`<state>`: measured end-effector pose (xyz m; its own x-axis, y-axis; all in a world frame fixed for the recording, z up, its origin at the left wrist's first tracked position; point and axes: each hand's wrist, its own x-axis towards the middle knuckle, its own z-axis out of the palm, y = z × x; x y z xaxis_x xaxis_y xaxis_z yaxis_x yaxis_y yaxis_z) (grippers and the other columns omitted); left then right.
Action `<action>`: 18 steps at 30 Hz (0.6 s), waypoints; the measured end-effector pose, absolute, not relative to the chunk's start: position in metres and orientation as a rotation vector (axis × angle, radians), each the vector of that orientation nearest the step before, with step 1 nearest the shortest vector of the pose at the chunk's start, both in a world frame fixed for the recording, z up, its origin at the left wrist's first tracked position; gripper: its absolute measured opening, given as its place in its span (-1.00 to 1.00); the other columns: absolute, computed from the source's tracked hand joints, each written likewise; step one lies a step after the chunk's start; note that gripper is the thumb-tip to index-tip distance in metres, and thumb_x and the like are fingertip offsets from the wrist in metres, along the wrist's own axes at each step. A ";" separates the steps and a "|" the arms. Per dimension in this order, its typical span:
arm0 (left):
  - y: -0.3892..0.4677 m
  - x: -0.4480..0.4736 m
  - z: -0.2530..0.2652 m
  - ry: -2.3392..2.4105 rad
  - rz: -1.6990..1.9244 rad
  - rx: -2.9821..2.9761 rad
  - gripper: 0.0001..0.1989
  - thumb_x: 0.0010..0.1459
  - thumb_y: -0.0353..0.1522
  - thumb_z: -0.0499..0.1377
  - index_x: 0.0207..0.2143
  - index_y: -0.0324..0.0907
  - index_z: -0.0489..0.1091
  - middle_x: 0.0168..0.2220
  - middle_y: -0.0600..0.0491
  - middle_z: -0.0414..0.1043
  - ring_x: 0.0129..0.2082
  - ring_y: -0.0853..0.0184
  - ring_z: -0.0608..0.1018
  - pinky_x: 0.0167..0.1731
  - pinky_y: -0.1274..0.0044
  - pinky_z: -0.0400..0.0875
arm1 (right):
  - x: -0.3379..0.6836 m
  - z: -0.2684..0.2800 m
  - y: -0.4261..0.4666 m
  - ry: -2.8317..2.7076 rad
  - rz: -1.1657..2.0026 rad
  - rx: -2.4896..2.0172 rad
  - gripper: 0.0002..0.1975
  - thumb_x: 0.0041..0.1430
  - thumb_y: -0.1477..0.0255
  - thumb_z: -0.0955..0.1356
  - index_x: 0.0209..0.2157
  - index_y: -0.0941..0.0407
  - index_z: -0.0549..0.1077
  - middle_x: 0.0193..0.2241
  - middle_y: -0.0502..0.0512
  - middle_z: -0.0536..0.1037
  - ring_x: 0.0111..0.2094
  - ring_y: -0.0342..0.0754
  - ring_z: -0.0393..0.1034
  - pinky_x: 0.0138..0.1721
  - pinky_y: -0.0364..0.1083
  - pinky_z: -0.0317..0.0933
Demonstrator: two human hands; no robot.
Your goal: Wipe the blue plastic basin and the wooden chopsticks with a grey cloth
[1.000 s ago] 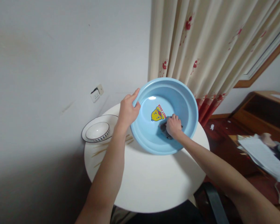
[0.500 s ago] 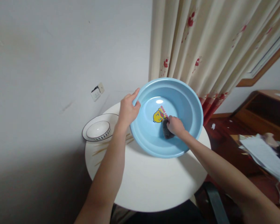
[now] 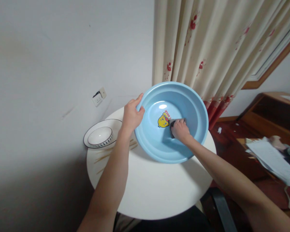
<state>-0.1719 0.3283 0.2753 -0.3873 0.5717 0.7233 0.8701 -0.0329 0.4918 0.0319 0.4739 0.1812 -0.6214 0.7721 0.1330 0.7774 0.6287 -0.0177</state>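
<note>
A light blue plastic basin (image 3: 154, 145) with a yellow duck print on its bottom is tilted toward me over a round white table (image 3: 157, 190). My left hand (image 3: 132, 116) grips the basin's left rim, the thumb on the inner side. Inside the basin, my right hand (image 3: 181, 130) presses a dark grey cloth (image 3: 172, 123) against the bottom, just right of the duck. Its fingers are closed over the cloth and cover most of it.
Left of my left arm, a white bowl (image 3: 100, 136) sits in a larger dark-rimmed dish (image 3: 116, 124). Several thin wooden chopsticks (image 3: 102, 158) lie beside them, partly behind my forearm. A floral curtain (image 3: 183, 42) hangs behind the basin. A black chair armrest (image 3: 221, 206) stands at the lower right.
My right hand has turned and shifted slightly with the cloth, which now lies flatter under the fingers and reaches farther right. My left hand keeps its hold on the rim.
</note>
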 end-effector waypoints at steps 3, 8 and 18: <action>0.328 -0.171 0.276 -1.949 -1.381 -1.538 -0.39 0.18 -0.48 0.16 0.31 -0.20 0.39 -0.30 0.05 0.46 -0.31 0.33 0.47 -0.15 0.46 0.43 | 0.022 0.181 0.485 -2.534 -0.101 -1.293 -0.47 0.35 0.47 0.21 0.23 0.55 0.27 0.17 0.70 0.37 0.27 0.35 0.23 0.26 0.14 0.12; 0.326 -0.166 0.281 -1.964 -1.373 -1.549 -0.38 0.18 -0.48 0.16 0.32 -0.22 0.37 -0.32 0.06 0.42 -0.33 0.33 0.44 -0.17 0.47 0.41 | 0.000 0.190 0.498 -2.497 -0.067 -0.989 -0.30 0.29 0.52 0.27 0.41 0.39 0.09 0.46 0.56 0.01 0.48 0.35 -0.13 0.39 0.21 -0.06; 0.326 -0.167 0.282 -1.976 -1.357 -1.571 -0.39 0.19 -0.47 0.15 0.31 -0.22 0.38 -0.30 0.05 0.44 -0.30 0.31 0.47 -0.13 0.46 0.43 | -0.029 0.193 0.463 -2.648 0.061 -0.123 -0.57 0.40 0.37 0.30 0.23 0.19 0.43 0.36 0.29 0.34 0.47 0.20 -0.01 0.44 0.25 -0.04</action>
<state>-0.1667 0.3264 0.2824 -0.3729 0.6126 0.6969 0.8704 -0.0293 0.4915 -0.0289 0.4629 0.1926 -0.8781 0.0983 0.4683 0.0766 0.9949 -0.0653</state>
